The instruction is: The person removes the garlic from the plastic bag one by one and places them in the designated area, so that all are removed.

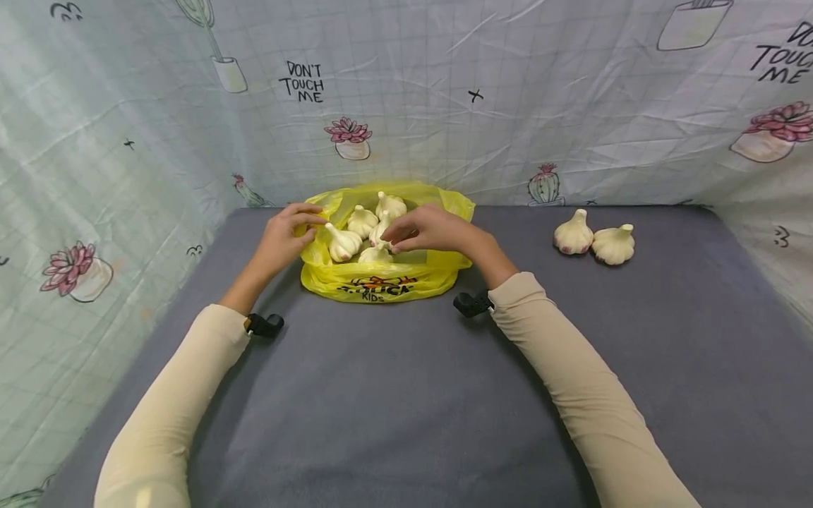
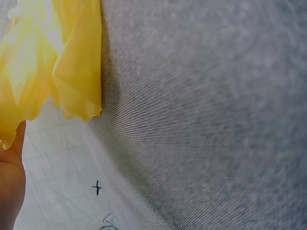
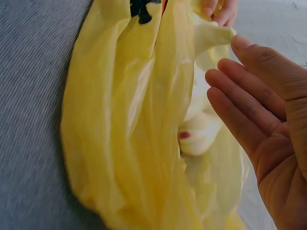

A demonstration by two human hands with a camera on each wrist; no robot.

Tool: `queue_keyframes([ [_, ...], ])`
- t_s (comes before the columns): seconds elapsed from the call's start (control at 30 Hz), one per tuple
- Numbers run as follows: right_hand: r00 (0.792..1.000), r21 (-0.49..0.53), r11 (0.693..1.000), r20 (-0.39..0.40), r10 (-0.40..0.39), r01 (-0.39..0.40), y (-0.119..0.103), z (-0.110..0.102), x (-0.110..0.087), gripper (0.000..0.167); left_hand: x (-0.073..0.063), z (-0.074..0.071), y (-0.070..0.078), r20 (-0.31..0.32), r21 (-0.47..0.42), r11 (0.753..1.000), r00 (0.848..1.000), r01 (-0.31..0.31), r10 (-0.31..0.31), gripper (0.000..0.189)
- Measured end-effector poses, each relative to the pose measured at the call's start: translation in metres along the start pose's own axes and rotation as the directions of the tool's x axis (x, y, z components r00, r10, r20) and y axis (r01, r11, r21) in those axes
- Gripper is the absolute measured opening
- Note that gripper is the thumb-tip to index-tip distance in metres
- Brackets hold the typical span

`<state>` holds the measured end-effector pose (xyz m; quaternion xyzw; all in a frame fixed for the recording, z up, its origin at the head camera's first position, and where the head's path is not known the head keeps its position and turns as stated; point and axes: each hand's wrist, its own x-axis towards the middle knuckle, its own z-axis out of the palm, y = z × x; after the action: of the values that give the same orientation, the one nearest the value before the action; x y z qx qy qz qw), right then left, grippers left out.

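With the left hand (image 1: pixel 284 231) we pinch the rim of the yellow bag (image 1: pixel 438 281), probably to keep it open. Inside, our right hand (image 1: pixel 435 229) touches the front garlic bulb (image 1: pixel 373 257) at its stem; whether it grasps, we cannot tell.

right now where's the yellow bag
In the head view, the yellow bag sits near the backdrop beside the left hand, left of two loose garlic bulbs.

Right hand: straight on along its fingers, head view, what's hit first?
The right hand would likely meet the front garlic bulb in the yellow bag first; depth is unclear, they may be touching.
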<state>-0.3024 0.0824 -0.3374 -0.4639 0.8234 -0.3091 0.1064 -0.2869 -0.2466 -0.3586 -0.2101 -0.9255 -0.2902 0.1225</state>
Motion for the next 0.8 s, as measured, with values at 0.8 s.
queue_keyframes([
  [0.8,0.995,-0.073,0.997,0.096,-0.026,0.033,-0.009,-0.009,0.031,0.021,0.004,-0.002,0.003,0.015,-0.012,1.000,1.000,0.020,-0.020,0.024],
])
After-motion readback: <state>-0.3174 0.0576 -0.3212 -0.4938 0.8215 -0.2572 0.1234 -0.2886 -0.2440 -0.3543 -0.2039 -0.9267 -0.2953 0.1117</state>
